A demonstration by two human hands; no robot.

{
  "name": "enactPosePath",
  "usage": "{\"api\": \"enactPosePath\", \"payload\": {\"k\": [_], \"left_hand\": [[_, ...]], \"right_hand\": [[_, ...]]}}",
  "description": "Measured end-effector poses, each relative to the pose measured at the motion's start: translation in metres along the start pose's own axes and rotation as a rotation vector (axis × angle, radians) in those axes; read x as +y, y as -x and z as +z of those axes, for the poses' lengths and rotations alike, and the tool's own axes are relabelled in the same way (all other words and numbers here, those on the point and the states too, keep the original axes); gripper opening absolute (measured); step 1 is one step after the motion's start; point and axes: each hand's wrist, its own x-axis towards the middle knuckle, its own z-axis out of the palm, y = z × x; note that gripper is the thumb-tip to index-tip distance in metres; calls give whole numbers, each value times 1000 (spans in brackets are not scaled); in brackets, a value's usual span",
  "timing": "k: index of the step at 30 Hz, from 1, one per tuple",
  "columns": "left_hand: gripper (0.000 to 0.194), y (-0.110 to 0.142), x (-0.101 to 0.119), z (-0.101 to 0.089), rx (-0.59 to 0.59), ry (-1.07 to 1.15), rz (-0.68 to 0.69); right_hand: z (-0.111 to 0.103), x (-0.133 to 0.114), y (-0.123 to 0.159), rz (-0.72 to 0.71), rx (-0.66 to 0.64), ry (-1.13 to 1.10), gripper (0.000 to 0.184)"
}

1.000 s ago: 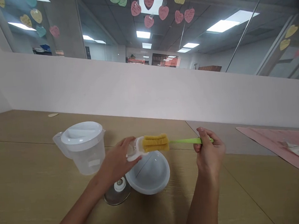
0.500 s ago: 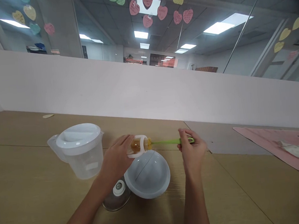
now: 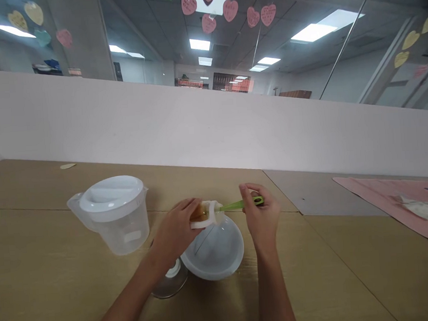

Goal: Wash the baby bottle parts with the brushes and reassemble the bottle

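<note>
My left hand (image 3: 178, 226) is wrapped round a small clear bottle (image 3: 205, 212) with a white frame or handle, lying on its side with its mouth to the right. Something amber shows inside it. The fingers of my right hand (image 3: 262, 216) pinch the green handle of a bottle brush (image 3: 235, 205), whose far end goes into the bottle's mouth; its head is hard to make out there. Both are above a whitish bowl (image 3: 224, 252) with a thin dark line inside. Partly under my left forearm, a clear lid (image 3: 171, 285) with a white knob lies beside the bowl.
A translucent lidded pitcher (image 3: 121, 225) stands on the brown tabletop (image 3: 53, 269) at the left. A pink cloth (image 3: 377, 193) with a whitish cloth (image 3: 422, 209) on it lies at the right. Behind runs a low white wall (image 3: 160, 120) beneath glass.
My right hand has moved left, pushing the brush deeper into the bottle. The yellow part at the bottle's mouth no longer shows outside. My left hand and the bottle have shifted slightly right.
</note>
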Motion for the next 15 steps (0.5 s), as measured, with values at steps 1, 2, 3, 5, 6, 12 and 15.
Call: {"api": "enactPosePath", "payload": {"k": [1,2,3,5,6,12,15], "left_hand": [[47,0,-2,1,-10,-5,-11],[48,-1,-5,2,-18,-6,-22],[49,-2,-7,2,-19,-1,-30],[52,-3,-9,1,-19,16,-40],[53,-4,-8,1,-18,24,-43],[51,-2,-2,-2,-51,43,-45],[54,1,-6,-3,-46,38,-41]], "right_hand": [[1,-1,1,-15,16,8,38],[2,-1,1,-20,52,11,38],[1,-2,1,-18,97,7,38],[-2,-3,0,-13,182,-13,38],[-3,-4,-1,-15,191,-24,38],[-3,-5,0,-21,51,-40,36],[0,-4,2,-17,130,-11,37]]}}
